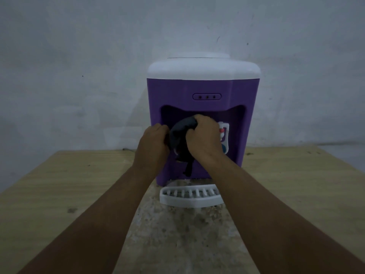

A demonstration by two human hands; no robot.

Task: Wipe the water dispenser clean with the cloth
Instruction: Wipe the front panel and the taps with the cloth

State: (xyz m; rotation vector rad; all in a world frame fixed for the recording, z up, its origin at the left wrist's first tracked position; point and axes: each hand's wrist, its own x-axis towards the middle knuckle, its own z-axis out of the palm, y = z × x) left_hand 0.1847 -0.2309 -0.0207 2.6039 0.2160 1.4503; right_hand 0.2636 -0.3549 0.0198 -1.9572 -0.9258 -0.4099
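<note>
Both hands [156,140] [204,136] curled, cloth [180,133] gripped (dispenser [203,86] recess)

In the recess of the water dispenser [203,86], the cloth [180,133] and left hand [154,140] hid the left part, while the right hand [204,135] covered part of the tap [225,129].

left hand [153,142] gripping, right hand [204,137] gripping

purple water dispenser [203,86] with white top, dark grey cloth [178,133], white drip tray [189,198], tan table [59,194].
</note>
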